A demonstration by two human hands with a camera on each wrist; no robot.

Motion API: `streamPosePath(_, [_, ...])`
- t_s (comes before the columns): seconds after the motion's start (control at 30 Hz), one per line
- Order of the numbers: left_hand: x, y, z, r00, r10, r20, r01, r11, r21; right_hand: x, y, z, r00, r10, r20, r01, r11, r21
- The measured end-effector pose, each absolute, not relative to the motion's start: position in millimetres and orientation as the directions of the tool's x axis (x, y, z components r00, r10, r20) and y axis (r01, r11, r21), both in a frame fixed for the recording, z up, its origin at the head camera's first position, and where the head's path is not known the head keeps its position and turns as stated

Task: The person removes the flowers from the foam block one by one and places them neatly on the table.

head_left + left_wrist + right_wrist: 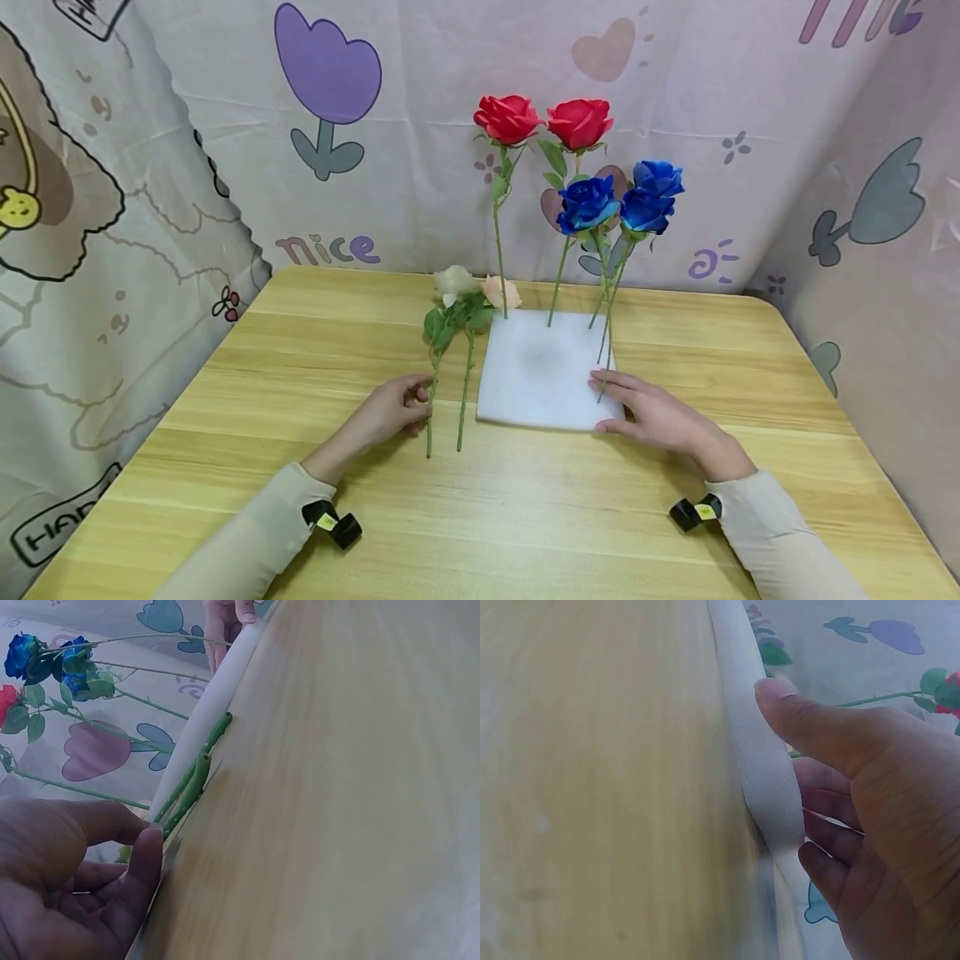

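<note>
My left hand (396, 408) pinches the green stem of a white rose (454, 282) lying on the table, thumb and index finger meeting on it in the left wrist view. Beside it lies a pale peach rose (501, 292), its stem (465, 392) just right of the fingers. A white foam board (536, 396) lies flat, with two red roses (508, 119) and three blue roses (588, 204) standing upright in it. My right hand (660, 417) holds the board's front right corner, thumb (780, 697) on its front edge and fingers over its right side, close by a blue rose's stem.
The wooden table (480, 517) extends around the board on all sides. A patterned cloth (435, 192) hangs behind the table and at both sides. The tall roses lean over the board's back and right.
</note>
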State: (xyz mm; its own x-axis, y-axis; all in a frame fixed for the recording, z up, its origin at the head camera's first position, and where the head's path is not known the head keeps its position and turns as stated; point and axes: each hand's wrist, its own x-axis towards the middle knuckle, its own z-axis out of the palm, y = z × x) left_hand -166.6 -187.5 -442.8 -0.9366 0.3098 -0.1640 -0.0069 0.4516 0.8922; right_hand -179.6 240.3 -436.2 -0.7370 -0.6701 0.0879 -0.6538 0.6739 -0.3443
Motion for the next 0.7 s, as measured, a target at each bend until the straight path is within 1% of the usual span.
streamPosePath(0.27, [-166.0, -185.4, -440.8, -0.945, 0.291, -0.148, 0.015, 0.492, 0.871, -180.1, 240.3, -435.8, -0.734, -0.673, 0.096, -0.659, 0.669, -0.345])
streamPosePath(0.4, [-165.8, -183.8, -440.7, -0.946, 0.297, -0.129, 0.053, 0.535, 0.843, -180.1, 240.3, -434.9, -0.731, -0.675, 0.102, -0.663, 0.666, -0.342])
streamPosePath(0.57, [-165.9, -182.7, -440.7, -0.949, 0.3, -0.101, 0.11, 0.613, 0.783, -180.0, 240.8, -435.7, -0.729, -0.676, 0.104, -0.665, 0.665, -0.339])
streamPosePath(0.7, [-165.4, -183.2, -441.2, -0.951, 0.292, -0.105, 0.111, 0.635, 0.765, -179.7, 240.4, -436.5, -0.73, -0.675, 0.103, -0.663, 0.665, -0.343])
